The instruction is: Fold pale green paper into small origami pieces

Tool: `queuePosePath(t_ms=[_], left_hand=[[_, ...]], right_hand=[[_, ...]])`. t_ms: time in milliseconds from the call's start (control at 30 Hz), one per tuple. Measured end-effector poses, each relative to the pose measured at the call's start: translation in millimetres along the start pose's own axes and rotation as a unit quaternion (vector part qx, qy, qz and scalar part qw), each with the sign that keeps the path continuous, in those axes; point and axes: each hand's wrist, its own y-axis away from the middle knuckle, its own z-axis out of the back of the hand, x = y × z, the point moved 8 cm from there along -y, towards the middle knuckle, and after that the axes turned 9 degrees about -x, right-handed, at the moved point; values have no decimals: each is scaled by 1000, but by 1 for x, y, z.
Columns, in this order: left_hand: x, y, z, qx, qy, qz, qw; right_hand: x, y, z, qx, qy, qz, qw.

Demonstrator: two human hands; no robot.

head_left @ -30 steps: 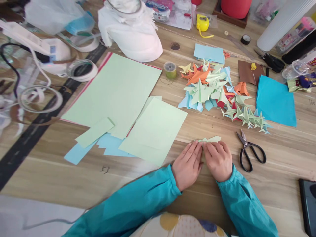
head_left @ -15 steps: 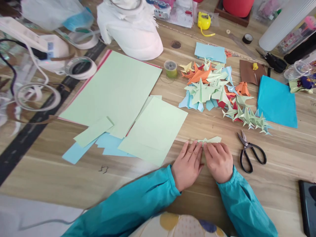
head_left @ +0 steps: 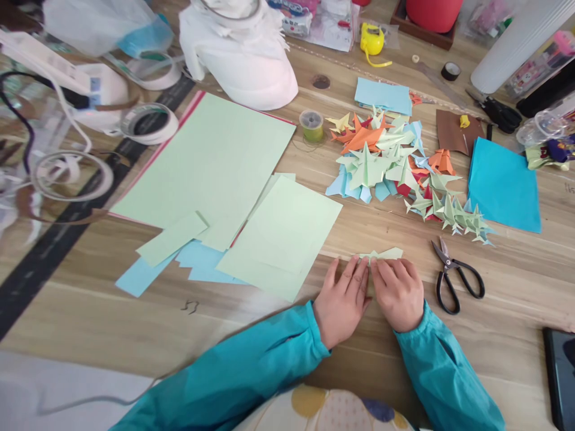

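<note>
A small piece of pale green folded paper (head_left: 390,254) lies on the table, its lower part hidden under my fingers. My left hand (head_left: 344,299) rests palm down with fingers stretched out, the fingertips pressing on the paper's left side. Close beside it, my right hand (head_left: 399,293) has its fingers bent and drawn together on the paper's right side. Black-handled scissors (head_left: 449,269) lie to the right of that hand, blades slightly apart. Beyond both hands is a heap of folded paper planes or stars (head_left: 366,164) in green, orange, blue and red.
Green paper sheets (head_left: 287,227) and blue paper strips (head_left: 142,276) lie to the left. A thread spool (head_left: 311,127), yellow tape measure (head_left: 372,41) and turquoise paper stack (head_left: 504,185) sit farther back. Tape rolls (head_left: 150,124) and cables crowd the far left; a black device (head_left: 559,377) is at right.
My left hand shifts very slightly, its index and outer fingers spreading a little. The folded paper and the right hand stay almost in place.
</note>
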Motion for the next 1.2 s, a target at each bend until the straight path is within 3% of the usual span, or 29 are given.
queuePosePath(t_ms=[333,767,1200], left_hand=[[5,0,7,-5,-16,43,999],[3,2,3,-7,-7,15,1000],[8,-1,9,-3,-2,54,999]], right_hand=[[0,-1,1,-4,2,0,1000],[-1,0,0,-1,-8,-13,1000],[2,-2,1,1,0,-13,1000]])
